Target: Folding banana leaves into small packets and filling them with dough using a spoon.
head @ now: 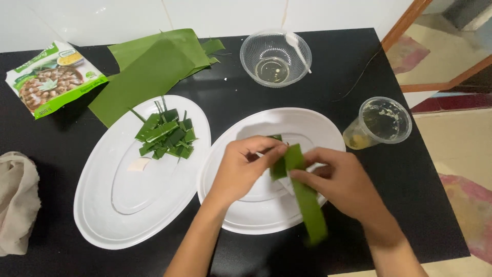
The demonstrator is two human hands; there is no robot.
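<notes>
- Head view: both hands work over the right-hand white oval plate (328,125), which lies directly beneath them with no finished pieces visible on it.
- The left hand (245,166) has its fingers drawn together, pinching the upper end of a green leaf strip (306,197) between thumb and fingertips.
- The right hand (344,182) pinches the same strip just beside the left hand's grip; the two hands nearly touch, and the upper end of the strip looks bent over between them.
- The long free end of the strip hangs down below the right hand, toward the near table edge.
- To the left of the left hand sits a second white oval plate (102,215) with a pile of folded leaf pieces (166,136), so by the look of it a fair batch is done.
- Beyond that plate lie large uncut leaves (148,66), suggesting plenty of material is left.
- Beyond the hands stands a clear bowl (275,57) with a white spoon (298,47); to the right of the right hand is a clear plastic cup (382,123).
- Far left: a food packet (51,77) and a beige cloth (18,200).
</notes>
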